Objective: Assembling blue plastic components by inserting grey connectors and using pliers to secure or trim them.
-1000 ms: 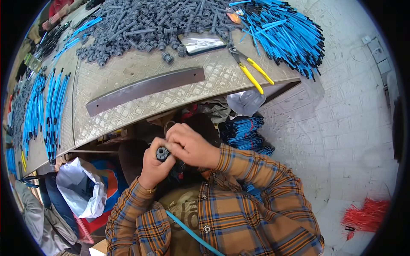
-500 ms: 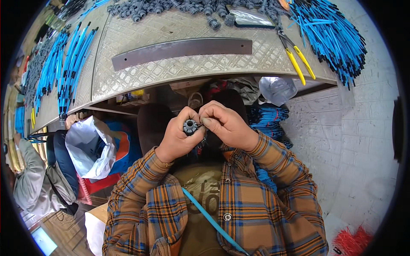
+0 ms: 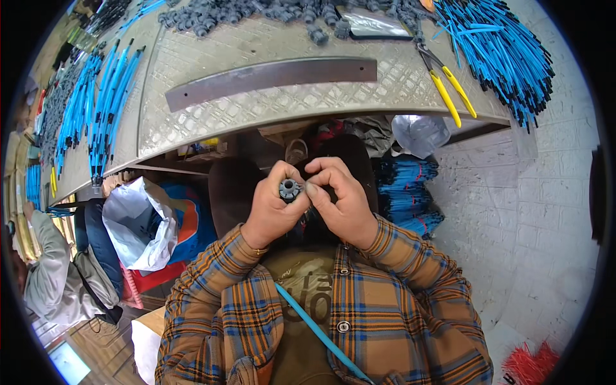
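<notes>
While the left hand [image 3: 273, 202] gripped the grey fitting [image 3: 290, 190] above the lap [image 3: 232, 192], the right hand [image 3: 341, 202] curled beside it (whether pinching anything, I couldn't tell); a slack left grip could have dropped it.

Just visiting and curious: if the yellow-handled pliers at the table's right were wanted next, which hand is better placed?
Probably the right hand: it is nearer the pliers, while the left hand grips the grey fitting. Whether the right holds something small is unclear.
</notes>
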